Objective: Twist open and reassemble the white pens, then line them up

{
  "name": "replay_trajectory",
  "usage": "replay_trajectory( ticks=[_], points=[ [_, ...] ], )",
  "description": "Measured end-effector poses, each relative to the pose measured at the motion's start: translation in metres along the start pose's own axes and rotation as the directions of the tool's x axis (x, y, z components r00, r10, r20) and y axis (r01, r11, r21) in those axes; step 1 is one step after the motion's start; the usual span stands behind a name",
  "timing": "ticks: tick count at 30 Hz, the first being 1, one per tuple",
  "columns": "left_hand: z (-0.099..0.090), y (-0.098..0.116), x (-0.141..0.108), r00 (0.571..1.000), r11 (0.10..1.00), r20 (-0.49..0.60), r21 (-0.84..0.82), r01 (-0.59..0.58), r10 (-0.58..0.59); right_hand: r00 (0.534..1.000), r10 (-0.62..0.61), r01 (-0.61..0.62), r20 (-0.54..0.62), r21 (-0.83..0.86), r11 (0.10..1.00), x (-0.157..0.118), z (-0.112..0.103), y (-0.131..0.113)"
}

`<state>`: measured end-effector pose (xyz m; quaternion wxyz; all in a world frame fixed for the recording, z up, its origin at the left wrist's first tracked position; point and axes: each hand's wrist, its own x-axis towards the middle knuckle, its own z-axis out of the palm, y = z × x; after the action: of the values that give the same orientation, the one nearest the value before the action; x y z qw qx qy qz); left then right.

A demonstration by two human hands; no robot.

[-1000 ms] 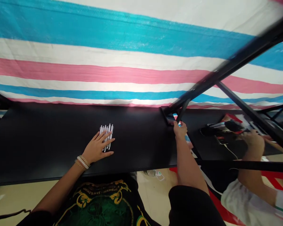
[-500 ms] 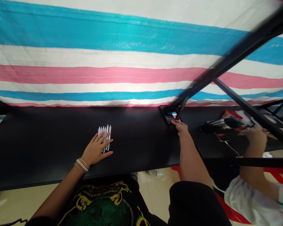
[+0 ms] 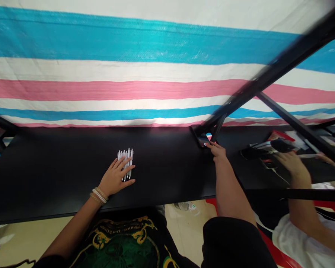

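Observation:
Several white pens point(image 3: 130, 160) lie side by side in a row on the black table point(image 3: 72, 156). Over their lower part rests my left hand point(image 3: 115, 178), palm down with its fingers spread; bracelets circle that wrist. Farther right, my right hand point(image 3: 217, 150) reaches to a dark phone point(image 3: 203, 140) near the table's back edge, beside the metal frame. A fingertip touches the lower part of its screen. The phone lies against the frame's foot, and the other fingers of this hand are curled and partly hidden.
Black metal bars point(image 3: 241, 97) rise at the right, before a striped sheet point(image 3: 128, 89). Beyond them, another person's hand point(image 3: 293, 165) is near a dark object, a red packet point(image 3: 280, 136) and a white cable point(image 3: 280, 175). A red stool shows below.
The view has shifted slightly. My left hand stays on the pens and my right fingertip stays at the phone. The other person's hand has moved left, towards the cable.

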<state>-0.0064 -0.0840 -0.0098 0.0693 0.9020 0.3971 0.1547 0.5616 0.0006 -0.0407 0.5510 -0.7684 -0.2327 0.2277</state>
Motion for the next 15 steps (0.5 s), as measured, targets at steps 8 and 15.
replay_trajectory(
  ticks=[8,15],
  points=[
    [0.000,-0.001,0.000,1.000,1.000,0.005,-0.009,0.006,-0.006,0.993,0.058,-0.060,-0.098,-0.018,0.998,0.004,0.003,0.004],
    [0.001,-0.001,0.000,1.000,1.000,0.016,0.004,0.007,-0.007,0.995,0.022,-0.028,-0.098,-0.061,0.998,0.010,0.005,0.011]
  ],
)
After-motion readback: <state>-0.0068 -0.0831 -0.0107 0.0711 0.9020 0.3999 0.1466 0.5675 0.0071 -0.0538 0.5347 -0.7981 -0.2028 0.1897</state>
